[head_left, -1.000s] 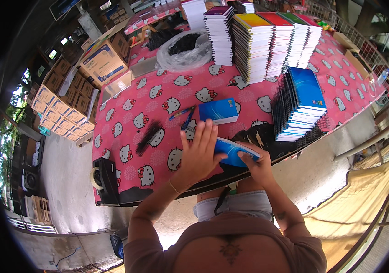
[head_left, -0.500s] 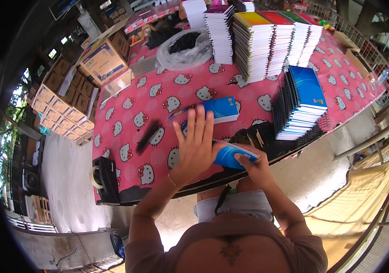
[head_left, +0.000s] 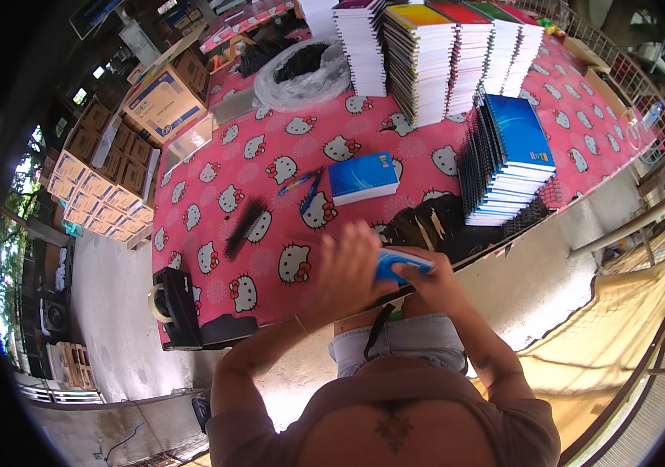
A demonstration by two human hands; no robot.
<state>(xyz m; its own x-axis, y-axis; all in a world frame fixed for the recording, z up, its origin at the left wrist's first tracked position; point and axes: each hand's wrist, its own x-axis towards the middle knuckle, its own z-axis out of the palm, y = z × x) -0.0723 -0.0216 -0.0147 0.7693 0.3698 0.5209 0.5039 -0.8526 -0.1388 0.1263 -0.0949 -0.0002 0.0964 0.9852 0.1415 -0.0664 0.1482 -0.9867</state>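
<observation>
– Where is the pink cat-patterned desk (head_left: 212, 206) passable?
– Between the small rectangular blue notepad (head_left: 364, 177) and the tall stack of blue spiral-bound notebooks (head_left: 519, 128); that lane ends at the tall yellow-covered notebook stack (head_left: 418, 74).
– And leftward?
– Open from the blocky black tape dispenser (head_left: 183, 307) to the bristly black bundle (head_left: 246, 227). The left hand (head_left: 348, 268) and right hand (head_left: 435, 282) block the near edge's middle.

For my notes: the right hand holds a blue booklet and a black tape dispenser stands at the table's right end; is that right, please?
Not quite: the black tape dispenser stands at the left end of the table, as the head view shows. The right hand does hold a blue booklet.
</observation>
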